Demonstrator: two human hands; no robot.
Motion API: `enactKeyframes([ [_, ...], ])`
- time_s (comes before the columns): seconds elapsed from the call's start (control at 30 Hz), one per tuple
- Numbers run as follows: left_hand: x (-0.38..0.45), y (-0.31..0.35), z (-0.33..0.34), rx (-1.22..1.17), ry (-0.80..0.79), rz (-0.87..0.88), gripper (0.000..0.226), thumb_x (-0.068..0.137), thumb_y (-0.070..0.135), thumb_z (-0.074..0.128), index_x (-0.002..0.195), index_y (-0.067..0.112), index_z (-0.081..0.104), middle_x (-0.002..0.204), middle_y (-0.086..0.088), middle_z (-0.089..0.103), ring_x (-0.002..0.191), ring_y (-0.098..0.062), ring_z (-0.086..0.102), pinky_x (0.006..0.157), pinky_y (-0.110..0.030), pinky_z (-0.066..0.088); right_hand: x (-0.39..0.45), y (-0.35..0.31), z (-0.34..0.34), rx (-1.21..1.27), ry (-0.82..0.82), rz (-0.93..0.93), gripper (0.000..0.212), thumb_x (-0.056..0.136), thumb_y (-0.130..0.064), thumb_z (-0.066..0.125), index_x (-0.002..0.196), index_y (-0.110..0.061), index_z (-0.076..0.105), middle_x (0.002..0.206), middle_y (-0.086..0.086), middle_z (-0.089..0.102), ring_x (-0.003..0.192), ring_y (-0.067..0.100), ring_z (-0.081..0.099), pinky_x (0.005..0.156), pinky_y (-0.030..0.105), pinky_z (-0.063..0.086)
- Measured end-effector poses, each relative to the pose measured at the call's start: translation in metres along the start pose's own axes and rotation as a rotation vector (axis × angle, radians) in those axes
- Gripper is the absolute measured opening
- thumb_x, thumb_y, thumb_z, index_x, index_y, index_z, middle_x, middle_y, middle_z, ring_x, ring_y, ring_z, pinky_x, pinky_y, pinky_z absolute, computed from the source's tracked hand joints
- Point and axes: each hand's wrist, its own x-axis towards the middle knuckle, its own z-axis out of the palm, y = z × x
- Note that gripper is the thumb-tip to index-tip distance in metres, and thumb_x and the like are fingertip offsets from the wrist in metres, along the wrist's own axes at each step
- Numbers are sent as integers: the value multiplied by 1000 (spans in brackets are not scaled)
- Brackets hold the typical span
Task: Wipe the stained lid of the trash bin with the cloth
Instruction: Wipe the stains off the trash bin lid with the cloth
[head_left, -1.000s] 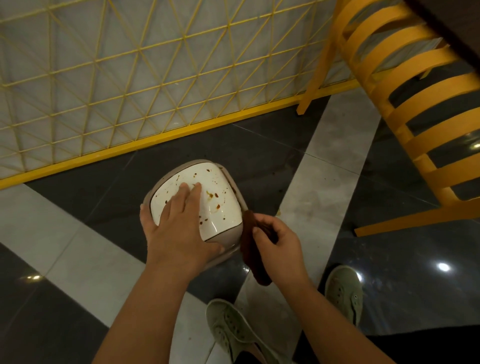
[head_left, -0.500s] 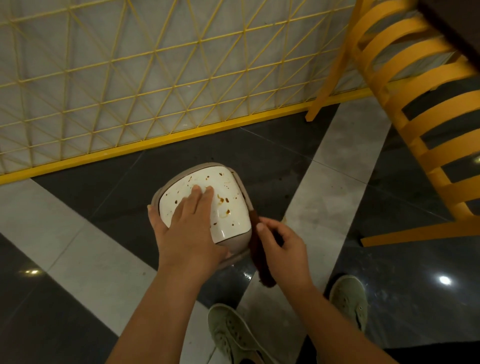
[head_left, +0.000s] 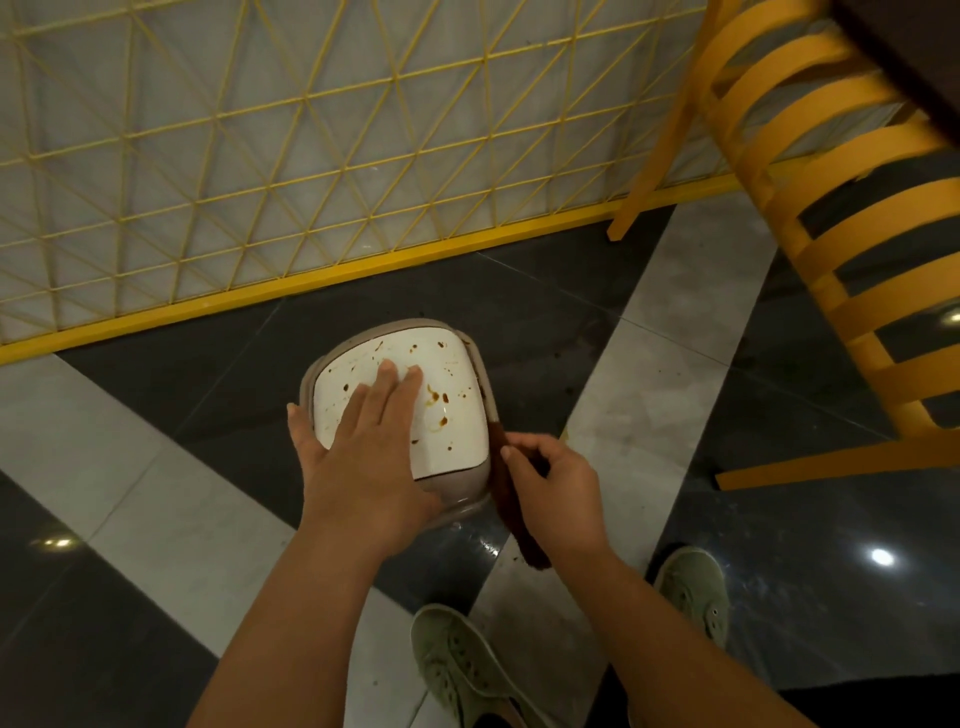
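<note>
The trash bin (head_left: 457, 499) stands on a glossy floor (head_left: 156, 519) of dark polished tiles crossed by pale marble-like bands, close to the yellow base rail (head_left: 311, 280) of a wire-lattice partition (head_left: 260, 130) along the floor's far edge. Its body is a smooth beige plastic with rounded corners, and only a narrow rim of it shows around the lid (head_left: 452, 415), a white, slightly domed rounded square speckled with brown spots and one smeared ring near its middle. The left hand (head_left: 363, 457) lies flat and spread on the lid's left half, palm down, thumb hooked over the bin's near edge, covering a good part of the stains. The right hand (head_left: 558, 488) pinches one dark brown cloth (head_left: 511, 504), a soft strip hanging down against the bin's right side; the fingers are curled around its upper part and its top end is hard to make out. Two pale green canvas shoes show at the floor's near edge: the left shoe (head_left: 462, 670) and the right shoe (head_left: 696, 587), the latter partly hidden by the forearm. One yellow slatted chair (head_left: 831, 208) fills the upper right corner, cut off by the frame, with a dark table edge (head_left: 914, 52) above it.
</note>
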Motion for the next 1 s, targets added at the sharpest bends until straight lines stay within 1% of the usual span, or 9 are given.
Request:
enactKeyframes([
  [0.13, 0, 2, 1, -64, 31, -22, 114, 61, 72, 64, 146, 38, -4, 157, 12, -7, 145, -13, -4, 107, -55, -19, -17, 13, -2, -75, -47, 3, 17, 90, -34, 61, 106, -37, 66, 102, -17, 66, 92, 3, 60, 87, 32, 55],
  [0.23, -1, 2, 3, -91, 89, -66, 105, 65, 64, 68, 144, 39, 3, 157, 11, 3, 144, -13, 5, 109, -55, -17, -24, 18, -4, -104, -77, 4, 17, 88, -34, 63, 105, -38, 65, 101, -18, 65, 92, 3, 61, 86, 32, 56],
  [0.37, 0, -1, 5, -62, 96, -144, 112, 62, 64, 71, 146, 37, 1, 157, 9, 4, 144, -16, 9, 110, -56, -12, -27, 16, -3, -140, -69, -27, 19, 89, -37, 62, 107, -38, 65, 103, -18, 65, 95, 2, 60, 88, 28, 54],
  [0.53, -2, -2, 4, -89, 86, -148, 108, 66, 59, 72, 146, 37, 3, 157, 11, 8, 143, -15, 17, 108, -55, -21, 0, -11, 1, -239, -39, -115, 19, 91, -32, 60, 108, -34, 67, 103, -15, 67, 88, 0, 57, 79, 18, 46],
  [0.67, -2, 1, 2, -79, 61, -167, 108, 67, 57, 71, 146, 37, 1, 157, 11, 6, 143, -15, 16, 107, -55, -23, 39, -39, 8, -317, 31, -177, 19, 92, -32, 58, 108, -32, 68, 101, -11, 69, 80, 3, 59, 69, 18, 48],
  [0.73, -1, 3, 1, -70, 50, -180, 108, 67, 57, 72, 146, 37, 1, 157, 11, 6, 143, -15, 15, 107, -55, -22, 38, -36, 10, -357, 35, -184, 20, 92, -34, 57, 109, -33, 67, 105, -9, 67, 83, 4, 59, 72, 19, 48],
  [0.83, 1, 3, -2, -57, 41, -186, 108, 69, 54, 72, 146, 38, -1, 157, 11, 6, 144, -15, 14, 105, -53, -24, 7, -12, 5, -400, -44, -156, 18, 92, -37, 56, 109, -37, 63, 108, -12, 62, 90, 2, 56, 80, 16, 43],
  [0.9, 2, 3, -2, -50, 39, -172, 108, 70, 52, 73, 146, 38, -3, 158, 11, 4, 144, -15, 11, 105, -53, -24, -19, 5, 2, -398, -114, -119, 16, 91, -41, 56, 106, -41, 62, 107, -16, 61, 90, -2, 54, 73, 10, 37],
  [1.0, 2, 4, -1, -42, 32, -145, 108, 72, 46, 72, 146, 39, -7, 158, 11, -2, 145, -12, 3, 103, -53, -25, -20, 8, 5, -373, -133, -116, 14, 90, -41, 58, 103, -41, 63, 106, -18, 60, 91, -2, 54, 71, 9, 34],
])
